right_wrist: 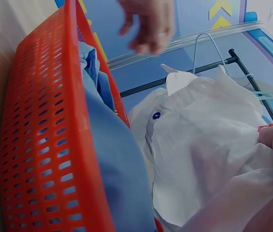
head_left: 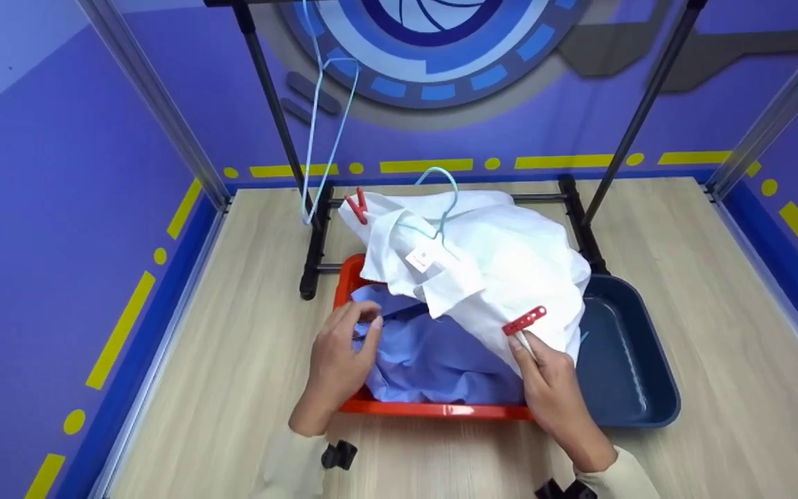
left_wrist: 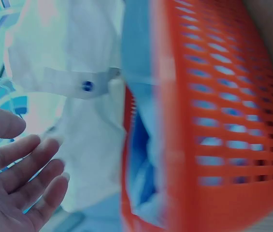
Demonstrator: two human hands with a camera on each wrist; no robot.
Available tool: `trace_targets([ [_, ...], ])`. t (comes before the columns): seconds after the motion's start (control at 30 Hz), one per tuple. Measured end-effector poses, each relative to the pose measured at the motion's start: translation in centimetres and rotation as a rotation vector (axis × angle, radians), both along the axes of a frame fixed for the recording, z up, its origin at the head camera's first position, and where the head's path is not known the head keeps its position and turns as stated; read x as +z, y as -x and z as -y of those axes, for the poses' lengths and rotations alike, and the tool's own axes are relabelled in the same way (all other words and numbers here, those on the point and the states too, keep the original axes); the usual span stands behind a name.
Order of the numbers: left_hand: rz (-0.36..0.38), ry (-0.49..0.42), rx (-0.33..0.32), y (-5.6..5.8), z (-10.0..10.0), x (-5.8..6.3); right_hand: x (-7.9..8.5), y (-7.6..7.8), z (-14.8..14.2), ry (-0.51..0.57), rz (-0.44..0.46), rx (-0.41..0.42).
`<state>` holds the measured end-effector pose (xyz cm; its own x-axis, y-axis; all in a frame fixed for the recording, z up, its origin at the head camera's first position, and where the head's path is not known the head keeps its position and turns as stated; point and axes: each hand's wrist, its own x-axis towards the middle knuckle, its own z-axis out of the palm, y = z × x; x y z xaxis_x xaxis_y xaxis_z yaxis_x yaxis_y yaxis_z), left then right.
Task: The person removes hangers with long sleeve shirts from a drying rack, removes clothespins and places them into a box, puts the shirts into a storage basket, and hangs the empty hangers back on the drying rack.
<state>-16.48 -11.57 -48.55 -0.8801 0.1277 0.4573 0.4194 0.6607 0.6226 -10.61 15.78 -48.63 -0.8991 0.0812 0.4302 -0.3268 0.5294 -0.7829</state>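
In the head view, a white shirt (head_left: 530,242) lies bunched over a red basket (head_left: 440,410), with a light-blue hanger (head_left: 456,190) at its collar. A red clothespin (head_left: 357,206) sits on the shirt's far left part. Beside another red clothespin (head_left: 525,320), my right hand (head_left: 555,381) pinches the shirt's near edge between thumb and fingers. My left hand (head_left: 343,350) hovers over the basket's left side with loosely bent fingers, near a blue garment (head_left: 440,360). The left wrist view shows that hand (left_wrist: 25,179) holding nothing, apart from the white cloth.
To the right of the basket stands a dark blue tub (head_left: 617,346), partly covered by the shirt. Behind are a black rack's posts (head_left: 271,90) and foot bars. One more light-blue hanger (head_left: 312,138) hangs at the left. Patterned panels (head_left: 94,208) enclose the wooden table (head_left: 198,388).
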Motion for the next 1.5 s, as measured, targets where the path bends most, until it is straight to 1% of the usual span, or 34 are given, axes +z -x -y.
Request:
trace_targets([
  [0.1, -0.043, -0.005, -0.015, 0.6, -0.2, 1.4, -0.3, 0.0, 0.0, -0.010, -0.005, 0.003],
  [0.23, -0.055, 0.012, -0.031, 1.4, -0.5, 2.7, -0.6, 0.1, 0.0, -0.029, -0.021, 0.006],
  [0.4, -0.077, 0.046, -0.074, 2.1, -0.9, 3.8, -0.9, 0.2, -0.1, -0.060, -0.048, 0.034],
  [0.5, -0.082, 0.069, -0.097, 2.5, -1.3, 4.2, -1.0, 0.1, -0.2, -0.089, -0.068, 0.047],
  [0.6, -0.083, 0.098, -0.117, 2.9, -1.7, 4.6, -1.1, 0.0, -0.3, -0.112, -0.069, 0.051],
  [0.77, -0.110, 0.124, -0.169, 3.7, -2.2, 4.9, -1.3, -0.1, -0.3, -0.145, -0.068, 0.063],
  [0.9, -0.140, 0.119, -0.191, 4.2, -2.3, 4.9, -1.4, -0.1, -0.3, -0.179, -0.081, 0.084],
  [0.97, -0.137, 0.111, -0.202, 4.4, -2.4, 4.8, -1.4, -0.1, -0.3, -0.191, -0.085, 0.102],
  [1.1, -0.095, 0.092, -0.225, 4.9, -2.4, 4.6, -1.5, 0.0, -0.3, -0.194, -0.090, 0.122],
  [1.2, -0.064, 0.090, -0.227, 5.1, -2.3, 4.4, -1.5, -0.1, -0.3, -0.194, -0.069, 0.116],
  [1.33, -0.043, 0.095, -0.230, 5.2, -2.3, 4.3, -1.2, -0.3, -0.2, -0.189, -0.005, 0.096],
  [1.5, -0.059, 0.100, -0.231, 5.3, -2.5, 4.2, -0.5, -0.4, -0.1, -0.178, 0.066, 0.052],
])
